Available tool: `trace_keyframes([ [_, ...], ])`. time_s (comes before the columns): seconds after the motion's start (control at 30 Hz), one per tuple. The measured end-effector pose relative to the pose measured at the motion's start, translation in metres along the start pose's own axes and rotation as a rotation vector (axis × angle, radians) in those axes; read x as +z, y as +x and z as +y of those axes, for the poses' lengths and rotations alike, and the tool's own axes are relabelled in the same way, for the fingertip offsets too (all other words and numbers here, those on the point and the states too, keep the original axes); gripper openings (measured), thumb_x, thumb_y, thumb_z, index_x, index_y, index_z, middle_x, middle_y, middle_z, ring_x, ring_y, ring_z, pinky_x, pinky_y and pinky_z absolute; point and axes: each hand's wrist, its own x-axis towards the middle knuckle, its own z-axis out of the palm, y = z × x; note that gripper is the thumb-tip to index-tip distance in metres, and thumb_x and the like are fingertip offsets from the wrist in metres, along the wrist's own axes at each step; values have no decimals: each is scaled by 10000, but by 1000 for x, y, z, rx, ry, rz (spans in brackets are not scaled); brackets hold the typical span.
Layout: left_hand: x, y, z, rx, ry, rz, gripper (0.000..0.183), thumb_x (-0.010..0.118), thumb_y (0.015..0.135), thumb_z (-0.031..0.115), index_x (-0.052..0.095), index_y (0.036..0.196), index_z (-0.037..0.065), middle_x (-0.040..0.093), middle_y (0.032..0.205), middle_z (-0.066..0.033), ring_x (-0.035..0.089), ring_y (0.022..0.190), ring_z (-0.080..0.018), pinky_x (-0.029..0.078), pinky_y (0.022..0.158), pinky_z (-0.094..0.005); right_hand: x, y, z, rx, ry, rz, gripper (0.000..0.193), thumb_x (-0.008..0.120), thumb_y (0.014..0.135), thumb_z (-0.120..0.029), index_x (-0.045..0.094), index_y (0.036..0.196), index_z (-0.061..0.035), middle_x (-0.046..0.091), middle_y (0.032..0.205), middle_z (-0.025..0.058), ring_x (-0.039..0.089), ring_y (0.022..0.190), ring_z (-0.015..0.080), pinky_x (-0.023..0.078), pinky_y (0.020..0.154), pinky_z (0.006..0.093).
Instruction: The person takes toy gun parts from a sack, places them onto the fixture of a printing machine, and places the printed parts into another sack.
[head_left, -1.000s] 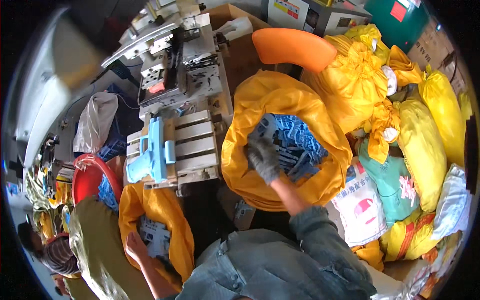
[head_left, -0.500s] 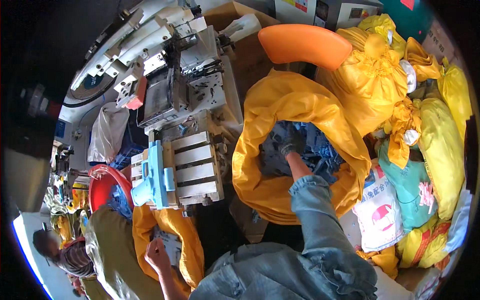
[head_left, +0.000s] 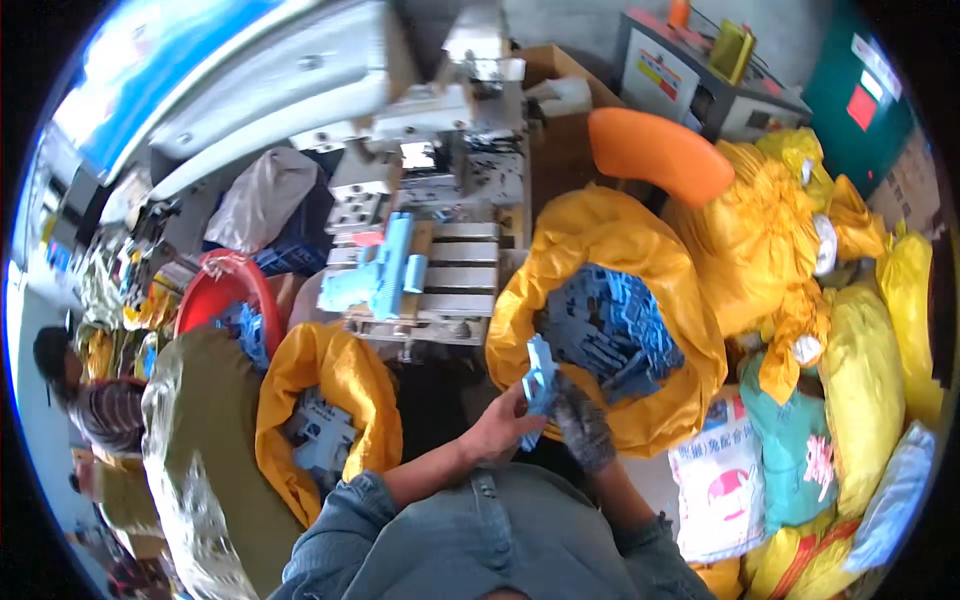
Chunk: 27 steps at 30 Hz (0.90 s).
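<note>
In front of my body, a light blue plastic toy pistol piece (head_left: 540, 375) is held between both hands. My bare left hand (head_left: 497, 430) pinches its left side. My right hand (head_left: 582, 425), in a dark grey knitted glove, closes on its right side, with the fingertips partly hidden. Just beyond them a big orange-yellow sack (head_left: 625, 225) stands with its mouth rolled down, full of similar blue pieces (head_left: 610, 325). A light blue toy pistol (head_left: 392, 268) lies on the slatted machine bed (head_left: 465, 255) to the far left of my hands.
A smaller orange-yellow sack (head_left: 372, 370) with pale blue parts stands left, beside an olive sack (head_left: 195, 430) and a red tub (head_left: 268, 300). An orange chair back (head_left: 660, 155) is behind the big sack. Filled yellow sacks (head_left: 860, 370) crowd the right. A person (head_left: 100, 400) is at far left.
My right hand has come out of the big sack toward my body, and my left hand has moved right to meet it. A blue piece is now between them. The view has shifted.
</note>
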Motion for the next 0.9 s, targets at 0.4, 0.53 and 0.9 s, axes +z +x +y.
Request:
trace_keyframes([
  [0.4,-48,-78,38,-127,-487,-377,710,680,743,197,359,1352,26,551,1181,-111,587,967,-194,519,759,-297,-36,-1,-91,-735,-407,-213,500,667,767,-208,543,1234,-76,535,1197,169,562,1016,342,467,867,425],
  [0.53,-59,-98,60,-61,-185,77,364,593,878,197,555,1180,-3,627,1025,-112,599,904,-157,520,707,-275,-36,3,-103,-734,-356,-181,506,682,753,-188,553,1228,-70,565,1134,167,564,1014,339,468,869,416],
  [0.9,-146,-61,162,908,1374,1076,189,572,841,122,634,1008,58,616,991,-126,565,945,-312,449,853,-403,-49,33,-78,-68,768,182,458,656,851,-261,541,1209,0,613,1000,53,593,825,123,511,705,234],
])
